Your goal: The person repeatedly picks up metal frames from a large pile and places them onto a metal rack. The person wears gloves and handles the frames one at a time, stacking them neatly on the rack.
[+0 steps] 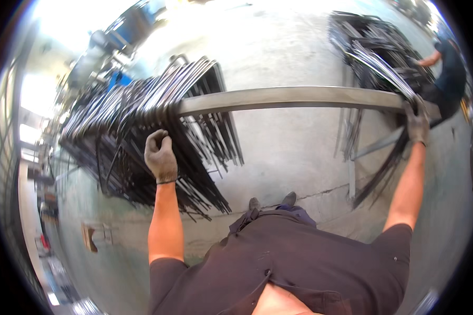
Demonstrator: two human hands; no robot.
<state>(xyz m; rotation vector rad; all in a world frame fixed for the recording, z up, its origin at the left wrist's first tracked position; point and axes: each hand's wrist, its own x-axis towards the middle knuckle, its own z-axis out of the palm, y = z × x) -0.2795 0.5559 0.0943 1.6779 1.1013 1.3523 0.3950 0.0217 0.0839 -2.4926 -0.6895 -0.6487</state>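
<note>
A long grey steel bar (294,98) runs level across the view at about chest height. My right hand (417,123), in a grey work glove, is closed around the bar's right end. My left hand (160,156), also gloved, has its fingers curled and rests on the top rods of a big stack of thin dark metal rods (142,131), just below the bar's left end. Whether the left hand grips a rod is unclear. My dark shirt and shoes show below.
A second heap of dark rods (376,52) lies at the upper right, where another person in dark clothes (449,68) bends over it. A few loose bars (373,157) lean near my right arm. Bare concrete floor (284,152) lies between the piles.
</note>
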